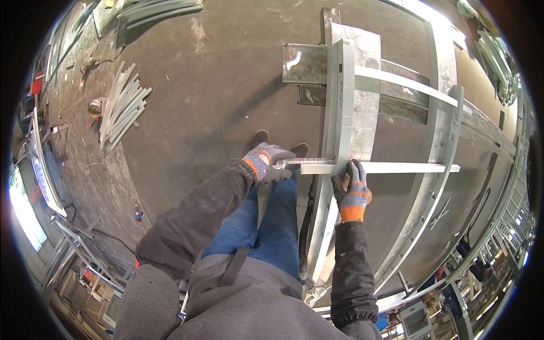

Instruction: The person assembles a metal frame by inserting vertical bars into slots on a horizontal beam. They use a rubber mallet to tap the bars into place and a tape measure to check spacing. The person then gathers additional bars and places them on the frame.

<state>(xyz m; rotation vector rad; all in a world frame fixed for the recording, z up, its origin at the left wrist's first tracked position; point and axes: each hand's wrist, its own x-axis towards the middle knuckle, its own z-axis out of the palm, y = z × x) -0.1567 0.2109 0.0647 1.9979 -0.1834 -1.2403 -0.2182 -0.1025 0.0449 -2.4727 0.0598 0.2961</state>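
My left hand [265, 161], in a grey and orange work glove, is closed around a tape measure. Its pulled-out blade [310, 161] runs rightward along a short white metal bar [408, 168] to a long upright-edged rail [344, 107]. At that crossing my right hand [352, 190], gloved the same way, has its fingertips on the bar and its thumb near the rail. Its fingers are bent and appear to grip the bar. The bar's left end sticks out past the rail. The tape's far end is hidden by the rail and glove.
A curved metal strip [453, 127] and another white crossbar [405, 85] join the frame, which rests on wide metal beams [442, 68]. Cut metal lengths [124, 105] lie piled on the floor at left. More long profiles [161, 11] lie farther back.
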